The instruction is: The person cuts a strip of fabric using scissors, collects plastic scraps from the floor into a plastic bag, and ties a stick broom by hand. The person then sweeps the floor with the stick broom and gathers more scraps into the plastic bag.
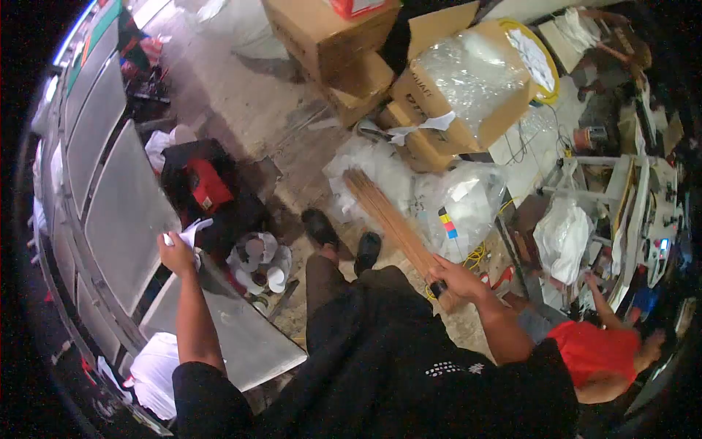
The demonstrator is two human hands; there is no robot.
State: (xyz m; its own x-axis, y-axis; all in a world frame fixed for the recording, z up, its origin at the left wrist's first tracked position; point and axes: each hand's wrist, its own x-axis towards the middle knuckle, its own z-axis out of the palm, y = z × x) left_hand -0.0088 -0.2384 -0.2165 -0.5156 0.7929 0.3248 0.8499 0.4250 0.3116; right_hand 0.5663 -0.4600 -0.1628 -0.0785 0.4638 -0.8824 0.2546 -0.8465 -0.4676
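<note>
My left hand point(178, 254) is closed on a crumpled white cloth point(191, 233), held at the edge of a grey flat panel point(130, 219). Below that hand, another grey panel point(227, 322) slants toward my body. My right hand point(459, 279) is closed around the near end of a long brown bundle of thin strips point(391, 219). The bundle points forward and left, its far end over clear plastic wrap point(373, 172). A small dark piece shows beneath my right fingers; I cannot make out what it is.
Cardboard boxes point(329, 44) and an open box with plastic-wrapped goods point(468, 80) stand ahead. White tubs point(262, 262) sit by my feet. A person in a red shirt point(592, 358) is at right beside a machine point(658, 212). Yellow cord point(477, 256) lies on the floor.
</note>
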